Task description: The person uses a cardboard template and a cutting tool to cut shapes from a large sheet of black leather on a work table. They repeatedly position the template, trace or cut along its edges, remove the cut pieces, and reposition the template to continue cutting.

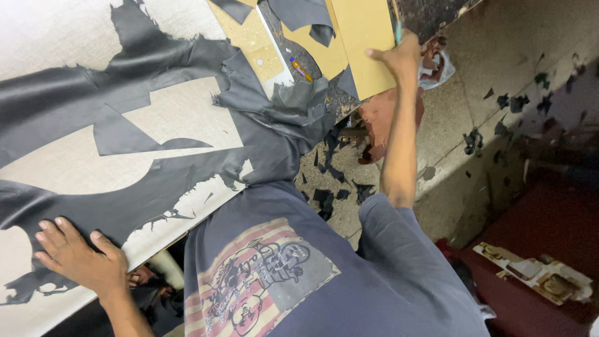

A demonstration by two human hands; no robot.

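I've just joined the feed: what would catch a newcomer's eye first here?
The big dark leather sheet, full of cut-out gaps, sprawls over the pale worktable at left, with the left hand flat on its lower edge. At top centre the right hand grips a tan cardboard piece. Black offcuts litter the floor.

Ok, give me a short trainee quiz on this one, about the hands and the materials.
1. True or false: the left hand lies flat, fingers spread, on the black leather.
2. What does the right hand grip? A) scissors B) tan cardboard sheet C) a hammer
3. What litters the floor beside the table?
Key: 1 true; 2 B; 3 small black scraps.
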